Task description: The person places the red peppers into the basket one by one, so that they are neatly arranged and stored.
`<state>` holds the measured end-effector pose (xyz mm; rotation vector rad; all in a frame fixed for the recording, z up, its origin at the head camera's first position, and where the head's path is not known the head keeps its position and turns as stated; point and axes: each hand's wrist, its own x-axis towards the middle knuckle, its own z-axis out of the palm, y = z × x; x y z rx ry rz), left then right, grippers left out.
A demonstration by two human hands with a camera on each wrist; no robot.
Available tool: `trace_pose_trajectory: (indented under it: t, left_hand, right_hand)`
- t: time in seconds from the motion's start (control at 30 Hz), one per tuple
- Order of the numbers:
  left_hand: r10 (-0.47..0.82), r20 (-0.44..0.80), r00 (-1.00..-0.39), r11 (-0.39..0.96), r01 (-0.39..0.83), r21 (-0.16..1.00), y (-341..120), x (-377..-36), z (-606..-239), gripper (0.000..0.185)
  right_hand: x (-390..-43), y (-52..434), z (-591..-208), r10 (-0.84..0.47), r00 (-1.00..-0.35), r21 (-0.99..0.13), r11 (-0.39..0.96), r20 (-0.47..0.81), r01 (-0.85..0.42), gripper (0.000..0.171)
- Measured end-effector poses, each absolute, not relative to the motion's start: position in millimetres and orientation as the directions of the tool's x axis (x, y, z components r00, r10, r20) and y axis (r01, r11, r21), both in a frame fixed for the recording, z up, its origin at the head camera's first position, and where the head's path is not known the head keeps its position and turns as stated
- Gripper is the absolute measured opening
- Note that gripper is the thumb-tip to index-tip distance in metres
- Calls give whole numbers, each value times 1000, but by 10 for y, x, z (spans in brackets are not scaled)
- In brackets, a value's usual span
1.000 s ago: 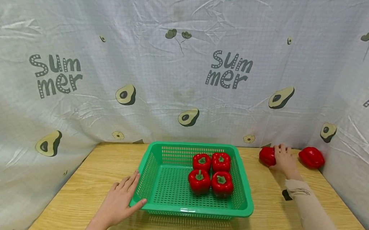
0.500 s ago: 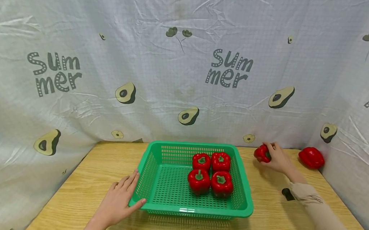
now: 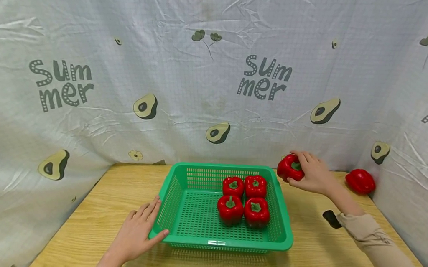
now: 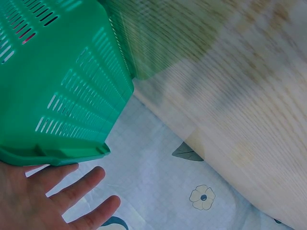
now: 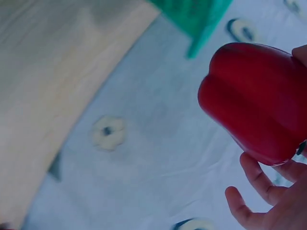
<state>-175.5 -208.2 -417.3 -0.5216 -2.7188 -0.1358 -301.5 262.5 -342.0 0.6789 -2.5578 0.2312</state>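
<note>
The right hand (image 3: 314, 175) curled round a glossy red pepper (image 3: 289, 168), held in the air just beyond the green basket's (image 3: 224, 245) far right corner; it looked light, firm, slippery, best cupped round its body.

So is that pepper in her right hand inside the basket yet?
Out. The right hand holds the pepper in the air beyond the basket rim.
</note>
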Motion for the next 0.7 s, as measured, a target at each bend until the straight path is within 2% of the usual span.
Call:
trace_pose_trajectory:
  t: [0.37,0.7]
  left_hand:
    - [331,351,-876,929,367,40,-2093,-1764,-4162,76]
    - [335,361,-870,928,370,32,-2084,-1765,-4171,76]
  right_hand:
    - [-2804,1978,-3142,-610,-672,44,753,419,-656,67]
    - [-2846,1406,-3076,-717,-641,60,678,273,-733,64]
